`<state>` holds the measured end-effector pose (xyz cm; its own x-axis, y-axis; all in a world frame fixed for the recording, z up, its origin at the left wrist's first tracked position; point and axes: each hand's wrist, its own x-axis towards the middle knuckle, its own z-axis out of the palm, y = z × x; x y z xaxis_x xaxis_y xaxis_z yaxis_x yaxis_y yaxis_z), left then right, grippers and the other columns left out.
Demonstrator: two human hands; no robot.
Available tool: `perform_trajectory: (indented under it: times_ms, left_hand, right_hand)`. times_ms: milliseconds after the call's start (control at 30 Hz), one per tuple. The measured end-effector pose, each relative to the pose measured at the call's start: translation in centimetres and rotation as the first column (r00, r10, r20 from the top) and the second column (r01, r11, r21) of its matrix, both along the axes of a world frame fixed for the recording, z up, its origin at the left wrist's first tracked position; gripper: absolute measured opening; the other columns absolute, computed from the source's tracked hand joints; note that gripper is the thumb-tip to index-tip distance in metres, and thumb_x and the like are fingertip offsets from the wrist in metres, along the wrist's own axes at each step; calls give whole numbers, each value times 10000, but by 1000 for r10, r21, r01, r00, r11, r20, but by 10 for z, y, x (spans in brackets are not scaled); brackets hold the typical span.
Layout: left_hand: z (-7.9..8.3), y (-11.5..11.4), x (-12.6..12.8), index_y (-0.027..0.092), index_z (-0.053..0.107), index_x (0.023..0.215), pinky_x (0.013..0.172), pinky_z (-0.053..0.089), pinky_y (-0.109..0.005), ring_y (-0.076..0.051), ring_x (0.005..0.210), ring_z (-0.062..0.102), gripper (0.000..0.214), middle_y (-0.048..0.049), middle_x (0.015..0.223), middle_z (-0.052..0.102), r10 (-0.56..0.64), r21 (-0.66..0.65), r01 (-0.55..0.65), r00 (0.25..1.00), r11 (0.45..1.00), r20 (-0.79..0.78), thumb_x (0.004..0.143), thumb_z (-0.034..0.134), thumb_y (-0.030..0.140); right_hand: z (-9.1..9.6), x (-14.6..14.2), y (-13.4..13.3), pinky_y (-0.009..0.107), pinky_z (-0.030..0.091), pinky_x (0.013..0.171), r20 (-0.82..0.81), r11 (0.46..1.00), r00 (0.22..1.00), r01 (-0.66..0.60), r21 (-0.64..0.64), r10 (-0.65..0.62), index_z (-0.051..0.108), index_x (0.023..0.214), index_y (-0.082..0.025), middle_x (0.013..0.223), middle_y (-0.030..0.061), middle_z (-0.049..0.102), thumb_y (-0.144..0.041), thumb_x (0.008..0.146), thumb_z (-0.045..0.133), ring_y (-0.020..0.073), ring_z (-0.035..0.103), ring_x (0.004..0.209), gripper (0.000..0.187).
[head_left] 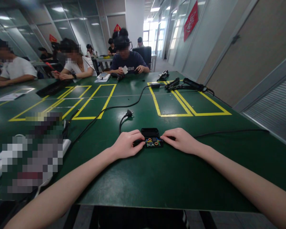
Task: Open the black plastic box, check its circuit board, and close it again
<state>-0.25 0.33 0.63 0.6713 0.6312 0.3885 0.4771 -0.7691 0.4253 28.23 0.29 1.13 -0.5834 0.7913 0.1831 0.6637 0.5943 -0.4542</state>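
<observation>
A small opened black electronics case [153, 144] lies on the green table in front of me, its circuit board with copper-ringed coils showing. Beyond it, close against it, is a black case half [149, 131]. My left hand [129, 143] is closed, thumb and fingers gripping the left end of the case with the board. At the right end, my right hand [180, 140] pinches with thumb and forefinger; its fingertips touch the case's edge near the cable. A black cord [231, 131] runs off to the right. Behind my left hand, a cord ends in a black plug [128, 113].
Yellow tape rectangles [176, 115] mark the green table [124, 190]. Black cable bundles [193, 85] lie at the far right. Power strips [59, 159], partly blurred, stand at the left with cords. A co-worker [130, 60] sits across the table; others sit to the left.
</observation>
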Motion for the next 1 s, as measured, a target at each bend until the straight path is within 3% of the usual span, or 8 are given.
perform_trajectory:
  times_ms: [167, 367, 767, 900, 1000]
  left_hand:
    - [-1, 4, -1, 187, 740, 972, 648, 521, -238, -145, 738, 690, 159, -42, 945, 750, -24, -9, 25, 999, 1000, 25, 977, 589, 239]
    - [3, 5, 1, 175, 702, 880, 761, 548, -303, -193, 817, 670, 187, -62, 850, 728, -105, 70, 105, 994, 992, -4, 975, 542, 199]
    - [8, -1, 6, 180, 672, 917, 732, 526, -293, -201, 843, 648, 119, -51, 878, 688, -47, 122, 72, 979, 990, -198, 916, 553, 169]
    - [9, -1, 6, 184, 674, 966, 760, 535, -303, -213, 886, 656, 119, -61, 927, 693, -33, 153, 71, 971, 986, -238, 959, 594, 270]
    - [8, 1, 5, 180, 689, 1008, 777, 544, -328, -228, 892, 660, 252, -77, 967, 699, -24, 209, 79, 967, 975, -255, 969, 632, 422]
  right_hand:
    - [-2, -1, 1, 287, 424, 622, -28, 999, 999, 30, 44, -29, 690, 762, -213, 749, 42, 704, -371, 997, 554, 179, 642, 661, 314]
    - [-1, -2, 1, 277, 410, 598, -57, 999, 998, 23, 43, -20, 656, 757, -212, 790, 34, 668, -364, 995, 562, 155, 600, 643, 297]
    - [-3, -4, 8, 267, 371, 594, -65, 1000, 998, 6, -25, -8, 574, 683, -205, 695, 14, 617, -346, 969, 541, 139, 536, 600, 320]
    - [-5, -7, 8, 268, 356, 589, -43, 999, 998, 48, -16, -48, 570, 671, -207, 645, -1, 604, -332, 953, 564, 138, 527, 573, 308]
    - [-8, -8, 8, 275, 332, 581, -23, 996, 995, 92, 17, -92, 568, 667, -213, 612, -7, 583, -345, 963, 563, 145, 520, 560, 324]
